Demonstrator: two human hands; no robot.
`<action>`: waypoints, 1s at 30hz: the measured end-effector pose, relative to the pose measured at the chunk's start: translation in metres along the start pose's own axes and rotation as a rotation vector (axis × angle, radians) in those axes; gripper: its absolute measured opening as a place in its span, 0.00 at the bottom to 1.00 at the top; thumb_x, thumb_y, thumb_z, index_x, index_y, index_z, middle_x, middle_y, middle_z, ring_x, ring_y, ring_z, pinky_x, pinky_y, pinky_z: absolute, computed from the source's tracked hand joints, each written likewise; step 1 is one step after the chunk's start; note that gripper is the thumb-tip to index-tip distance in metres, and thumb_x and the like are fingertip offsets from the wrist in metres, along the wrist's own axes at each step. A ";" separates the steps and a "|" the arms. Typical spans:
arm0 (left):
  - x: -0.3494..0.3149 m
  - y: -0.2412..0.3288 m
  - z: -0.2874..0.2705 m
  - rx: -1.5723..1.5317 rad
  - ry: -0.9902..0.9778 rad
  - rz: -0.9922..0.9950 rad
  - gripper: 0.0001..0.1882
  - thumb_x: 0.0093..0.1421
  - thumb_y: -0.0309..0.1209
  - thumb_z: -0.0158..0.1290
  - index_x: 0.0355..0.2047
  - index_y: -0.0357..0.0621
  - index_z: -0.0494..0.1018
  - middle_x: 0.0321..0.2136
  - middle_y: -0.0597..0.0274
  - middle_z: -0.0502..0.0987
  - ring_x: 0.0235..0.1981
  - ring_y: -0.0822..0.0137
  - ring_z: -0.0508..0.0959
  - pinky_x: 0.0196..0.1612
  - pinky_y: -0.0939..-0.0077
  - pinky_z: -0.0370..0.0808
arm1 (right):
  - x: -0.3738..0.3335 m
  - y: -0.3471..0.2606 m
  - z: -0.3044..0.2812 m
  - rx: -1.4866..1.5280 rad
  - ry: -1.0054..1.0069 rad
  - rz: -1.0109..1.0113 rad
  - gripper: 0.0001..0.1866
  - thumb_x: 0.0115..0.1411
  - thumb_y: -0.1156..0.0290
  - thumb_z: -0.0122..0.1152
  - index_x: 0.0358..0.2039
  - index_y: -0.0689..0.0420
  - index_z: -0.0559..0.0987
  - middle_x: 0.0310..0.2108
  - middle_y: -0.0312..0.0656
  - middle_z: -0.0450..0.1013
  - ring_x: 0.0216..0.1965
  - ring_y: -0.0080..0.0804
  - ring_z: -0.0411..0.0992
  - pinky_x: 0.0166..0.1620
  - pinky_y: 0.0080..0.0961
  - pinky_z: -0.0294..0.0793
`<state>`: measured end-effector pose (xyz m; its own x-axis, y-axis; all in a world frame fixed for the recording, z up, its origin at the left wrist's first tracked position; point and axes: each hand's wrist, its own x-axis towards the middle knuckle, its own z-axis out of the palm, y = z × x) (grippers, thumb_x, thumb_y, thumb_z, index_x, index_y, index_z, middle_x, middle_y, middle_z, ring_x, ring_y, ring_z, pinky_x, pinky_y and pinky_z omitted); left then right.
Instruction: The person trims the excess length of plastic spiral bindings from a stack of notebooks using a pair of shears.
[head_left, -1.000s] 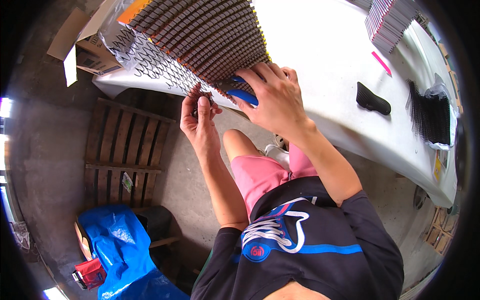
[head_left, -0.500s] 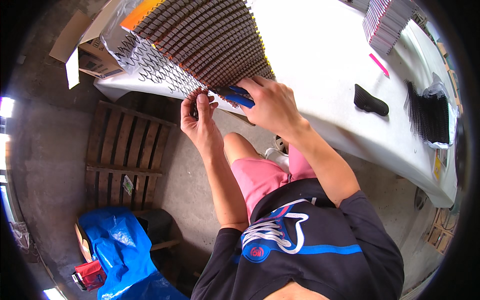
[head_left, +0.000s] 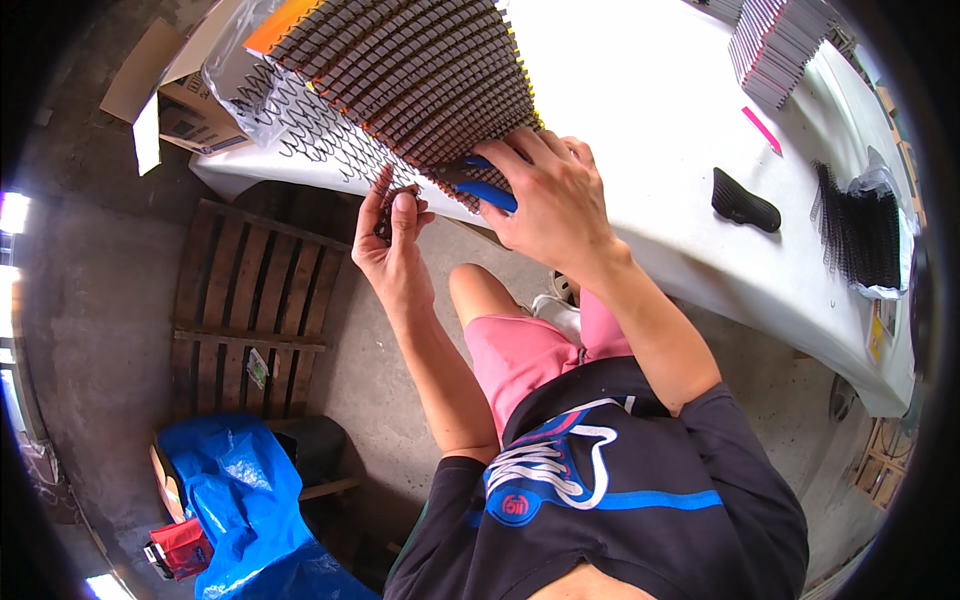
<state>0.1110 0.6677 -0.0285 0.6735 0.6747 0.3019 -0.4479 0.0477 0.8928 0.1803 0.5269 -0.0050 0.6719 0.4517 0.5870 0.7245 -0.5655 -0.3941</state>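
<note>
A broad stack of spiral-bound books (head_left: 420,85) lies near the table's front edge, rows of dark coils along it. Loose wavy coil ends (head_left: 325,135) stick out past its left side. My right hand (head_left: 560,195) is closed round blue-handled pliers (head_left: 487,194), whose jaws are at the stack's near corner, partly hidden by my fingers. Just left of them, my left hand (head_left: 393,255) pinches a small bunch of dark coil pieces (head_left: 386,226) between thumb and fingers.
On the white-covered table (head_left: 630,110) are another bound stack (head_left: 775,50), a pink strip (head_left: 762,130), a black curved object (head_left: 745,202) and a bag of black coils (head_left: 862,235). An open cardboard box (head_left: 195,110) stands at left, above a wooden pallet (head_left: 250,300) and blue sheeting (head_left: 235,500).
My right hand and the pliers have shifted slightly right, with the fingers spread a little more over the handles. My left hand has moved slightly left, its index finger now raised.
</note>
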 end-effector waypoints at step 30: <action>0.039 -0.007 -0.054 -0.105 0.303 -0.103 0.12 0.60 0.32 0.52 0.42 0.39 0.73 0.30 0.67 0.74 0.28 0.78 0.73 0.37 0.84 0.73 | -0.049 0.075 -0.027 0.088 -0.196 -0.101 0.18 0.44 0.66 0.66 0.35 0.56 0.73 0.30 0.41 0.70 0.35 0.39 0.68 0.39 0.33 0.62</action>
<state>0.1090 0.7333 -0.0410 0.5203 0.8498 0.0843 -0.4549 0.1923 0.8695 0.1974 0.4438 -0.0448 0.6058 0.6336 0.4812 0.7946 -0.4521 -0.4052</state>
